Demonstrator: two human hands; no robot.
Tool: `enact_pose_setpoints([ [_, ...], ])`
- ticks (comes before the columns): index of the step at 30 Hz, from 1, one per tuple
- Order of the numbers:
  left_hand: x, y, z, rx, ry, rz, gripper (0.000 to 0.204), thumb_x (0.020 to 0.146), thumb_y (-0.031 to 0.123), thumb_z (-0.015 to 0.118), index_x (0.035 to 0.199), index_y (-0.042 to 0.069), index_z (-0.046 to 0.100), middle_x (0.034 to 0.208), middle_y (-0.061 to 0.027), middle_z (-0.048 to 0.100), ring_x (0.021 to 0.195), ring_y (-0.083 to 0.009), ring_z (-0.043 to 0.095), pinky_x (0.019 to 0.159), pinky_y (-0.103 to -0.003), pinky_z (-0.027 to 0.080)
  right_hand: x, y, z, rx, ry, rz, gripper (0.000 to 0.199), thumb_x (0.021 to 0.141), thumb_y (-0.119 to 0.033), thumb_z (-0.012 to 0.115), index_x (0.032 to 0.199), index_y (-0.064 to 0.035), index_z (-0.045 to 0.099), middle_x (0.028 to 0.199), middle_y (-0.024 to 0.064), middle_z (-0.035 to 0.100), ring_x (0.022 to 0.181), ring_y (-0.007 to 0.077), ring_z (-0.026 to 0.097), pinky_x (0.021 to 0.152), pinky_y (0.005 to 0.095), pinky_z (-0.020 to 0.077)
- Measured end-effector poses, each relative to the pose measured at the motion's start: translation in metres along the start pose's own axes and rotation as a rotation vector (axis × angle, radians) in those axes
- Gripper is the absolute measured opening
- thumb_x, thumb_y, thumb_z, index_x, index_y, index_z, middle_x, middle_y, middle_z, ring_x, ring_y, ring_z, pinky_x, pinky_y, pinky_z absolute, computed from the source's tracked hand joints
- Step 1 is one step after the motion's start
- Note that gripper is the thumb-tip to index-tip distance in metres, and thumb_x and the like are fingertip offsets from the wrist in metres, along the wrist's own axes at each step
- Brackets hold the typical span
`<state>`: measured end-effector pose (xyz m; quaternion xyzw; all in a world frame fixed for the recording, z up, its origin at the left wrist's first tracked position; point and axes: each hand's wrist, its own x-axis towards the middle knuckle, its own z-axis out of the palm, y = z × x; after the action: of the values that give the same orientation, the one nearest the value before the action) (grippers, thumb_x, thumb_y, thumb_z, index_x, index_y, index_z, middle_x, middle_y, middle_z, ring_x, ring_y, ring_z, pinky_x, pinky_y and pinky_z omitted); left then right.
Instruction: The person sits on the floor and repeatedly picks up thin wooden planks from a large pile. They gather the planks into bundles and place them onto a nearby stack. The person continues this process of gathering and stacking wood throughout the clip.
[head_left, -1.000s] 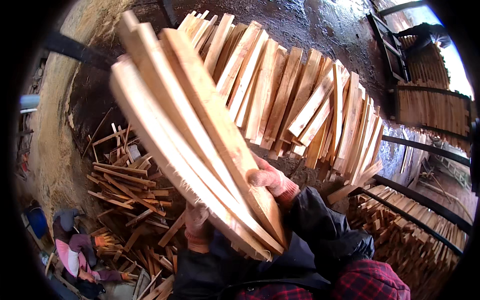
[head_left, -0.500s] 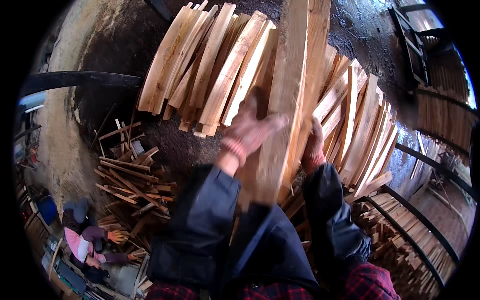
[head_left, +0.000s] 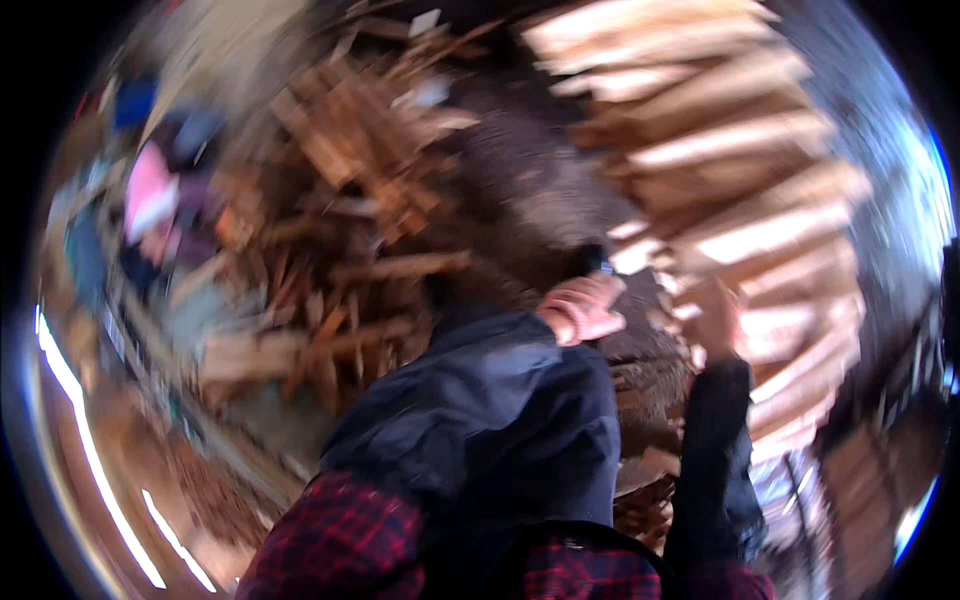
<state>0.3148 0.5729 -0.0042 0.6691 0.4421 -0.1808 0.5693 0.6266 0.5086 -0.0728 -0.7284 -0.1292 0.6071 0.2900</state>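
head view — blurred pale planks (head_left: 740, 200) lie crosswise by right hand (head_left: 712, 318).

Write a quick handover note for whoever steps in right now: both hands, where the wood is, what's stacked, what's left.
The picture is badly motion-blurred, so this is coarse.
Left hand: raised in front of the dark sleeve, looks empty, grip unclear.
Right hand: up against the pale wooden slats leaning in a row on the right; whether it grips one cannot be told.
Done: many slats already stand in that row.
Left: a loose heap of wood pieces lies on the ground to the left, unsorted.
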Motion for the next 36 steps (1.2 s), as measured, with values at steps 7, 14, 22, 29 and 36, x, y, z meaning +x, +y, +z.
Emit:
enact_pose_setpoints([
  [7, -0.132, -0.159, 0.059, -0.417, 0.176, -0.24, 0.062, 0.084, 0.044, 0.063, 0.13, 0.004, 0.056, 0.127, -0.0203, 0.058, 0.118, -0.0393, 0.054, 0.099, -0.044, 0.044, -0.038, -0.011, 0.112, -1.025, -0.265, -0.464, 0.034, 0.098, -0.033, 0.054, 0.118, -0.0063, 0.06, 0.103, 0.0013, 0.051, 0.088, 0.0122, 0.054, 0.071, 0.023, 0.0456],
  [14, -0.269, -0.276, 0.086, -0.764, 0.252, -0.349, 0.056, 0.085, 0.041, 0.063, 0.127, 0.004, 0.055, 0.114, -0.022, 0.062, 0.105, -0.0405, 0.059, 0.091, -0.046, 0.047, -0.01, 0.04, 0.273, -0.504, -0.387, 0.135, 0.038, 0.09, -0.033, 0.064, 0.12, -0.0094, 0.062, 0.1, 0.001, 0.062, 0.089, 0.0132, 0.055, 0.079, 0.0281, 0.0444],
  [22, -0.343, -0.339, 0.158, -0.736, 0.626, -0.371, 0.054, 0.086, 0.038, 0.063, 0.127, 0.004, 0.055, 0.131, -0.0177, 0.052, 0.12, -0.0384, 0.05, 0.1, -0.046, 0.043, -0.147, 0.078, 0.58, -1.267, -0.707, -0.149, 0.055, 0.086, -0.038, 0.068, 0.129, -0.0044, 0.059, 0.124, 0.0151, 0.064, 0.12, 0.0255, 0.058, 0.1, 0.0328, 0.0428],
  [29, -0.372, -0.39, 0.126, -0.869, 0.637, -0.641, 0.06, 0.085, 0.048, 0.061, 0.124, 0.004, 0.059, 0.123, -0.0215, 0.06, 0.117, -0.0381, 0.055, 0.1, -0.044, 0.044, -0.135, 0.069, 0.708, -1.716, -0.825, -0.565, 0.068, 0.079, -0.049, 0.07, 0.132, -0.0087, 0.056, 0.121, 0.0197, 0.063, 0.114, 0.0362, 0.059, 0.097, 0.0411, 0.0466],
  [36, -0.361, -0.542, 0.077, -1.174, 0.916, -0.679, 0.063, 0.084, 0.046, 0.064, 0.129, 0.001, 0.059, 0.128, -0.0177, 0.061, 0.12, -0.0294, 0.057, 0.104, -0.036, 0.042, -0.056, 0.092, 0.851, -1.899, -0.847, -1.437, 0.068, 0.078, -0.044, 0.072, 0.132, -0.0088, 0.052, 0.124, 0.0173, 0.059, 0.119, 0.0381, 0.053, 0.097, 0.0462, 0.046],
])
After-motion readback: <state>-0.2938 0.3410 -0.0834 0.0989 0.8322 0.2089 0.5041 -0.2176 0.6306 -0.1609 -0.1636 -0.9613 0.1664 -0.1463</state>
